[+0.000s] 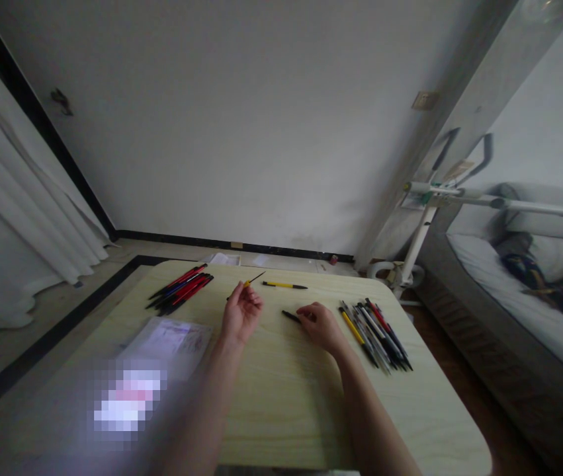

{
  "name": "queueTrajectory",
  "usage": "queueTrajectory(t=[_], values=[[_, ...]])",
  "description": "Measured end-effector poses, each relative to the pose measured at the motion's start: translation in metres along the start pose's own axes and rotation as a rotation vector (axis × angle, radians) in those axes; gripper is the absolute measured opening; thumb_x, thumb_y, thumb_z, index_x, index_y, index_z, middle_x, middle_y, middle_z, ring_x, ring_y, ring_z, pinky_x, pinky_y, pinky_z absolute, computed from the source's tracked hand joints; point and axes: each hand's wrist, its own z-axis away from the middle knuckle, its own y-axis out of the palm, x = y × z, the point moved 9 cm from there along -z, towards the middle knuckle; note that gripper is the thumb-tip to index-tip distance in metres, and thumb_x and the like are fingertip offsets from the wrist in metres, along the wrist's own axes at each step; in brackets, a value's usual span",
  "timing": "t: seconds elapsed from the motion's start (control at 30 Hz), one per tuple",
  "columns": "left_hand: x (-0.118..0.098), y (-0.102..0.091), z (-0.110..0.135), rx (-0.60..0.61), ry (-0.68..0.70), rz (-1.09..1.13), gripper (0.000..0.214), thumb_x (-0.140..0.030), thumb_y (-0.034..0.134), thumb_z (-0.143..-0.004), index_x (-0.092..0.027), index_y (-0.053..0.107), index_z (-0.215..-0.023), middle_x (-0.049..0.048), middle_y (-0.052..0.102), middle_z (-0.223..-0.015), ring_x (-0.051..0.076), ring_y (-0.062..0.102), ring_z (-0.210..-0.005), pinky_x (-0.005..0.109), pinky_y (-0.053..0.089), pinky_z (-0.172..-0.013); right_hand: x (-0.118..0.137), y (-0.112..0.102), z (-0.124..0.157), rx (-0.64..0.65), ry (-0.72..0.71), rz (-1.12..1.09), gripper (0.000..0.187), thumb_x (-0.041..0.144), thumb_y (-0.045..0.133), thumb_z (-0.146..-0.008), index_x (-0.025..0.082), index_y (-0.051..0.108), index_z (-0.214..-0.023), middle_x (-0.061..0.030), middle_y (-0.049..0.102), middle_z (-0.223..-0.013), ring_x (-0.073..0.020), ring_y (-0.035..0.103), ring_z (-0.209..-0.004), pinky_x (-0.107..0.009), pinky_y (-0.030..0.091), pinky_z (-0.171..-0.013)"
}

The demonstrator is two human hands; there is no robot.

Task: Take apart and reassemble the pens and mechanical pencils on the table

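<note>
Left hand (241,311) pinched a thin yellow-collared refill (250,282), lifted off the surface (286,396) to keep its tip free, while right hand (318,324) gripped a black barrel (291,316) lying flat, steadying it.

1. The table (281,410) top looks like pale wood-grain laminate, smooth and matt.
2. The red and black pens (182,287), the yellow pen (284,285) and the mixed pens (375,330) look like smooth plastic, slightly glossy.
3. The thin refill (254,279) in the left hand (241,311) has a yellow, plastic-looking part; its dark tip is too small to judge.
4. The black pen part (291,316) at the right hand (318,324) looks like dull plastic.
5. The sheet (169,340) looks like printed paper, faintly shiny.
6. The curtain (18,218) is white matt cloth.
7. The wall (241,119) is smooth and matt.
8. The sofa (509,297) is grey matt cloth.
</note>
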Motion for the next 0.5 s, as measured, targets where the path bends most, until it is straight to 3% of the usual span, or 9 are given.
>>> queueTrajectory(t=[0.37, 0.5], values=[[0.016, -0.006, 0.001, -0.011, -0.118, -0.138, 0.012, -0.021, 0.053, -0.078, -0.013, 0.058, -0.07, -0.0006, 0.057, -0.058, 0.008, 0.053, -0.052, 0.021, 0.041, -0.049, 0.007, 0.001, 0.001, 0.004, 0.0, 0.089, 0.02, 0.021, 0.051, -0.072, 0.018, 0.068, -0.083, -0.0043, 0.06, -0.077, -0.0132, 0.054, -0.068, -0.022, 0.039, -0.065], [0.026, -0.007, 0.004, -0.015, -0.207, -0.19, 0.011, -0.021, 0.053, -0.078, -0.014, 0.058, -0.071, -0.0011, 0.06, -0.06, 0.01, 0.058, -0.057, 0.029, 0.047, -0.063, 0.011, -0.001, 0.002, 0.012, -0.005, 0.119, 0.021, 0.021, 0.052, -0.071, 0.019, 0.068, -0.084, -0.0044, 0.06, -0.076, -0.0137, 0.054, -0.069, -0.022, 0.039, -0.065]])
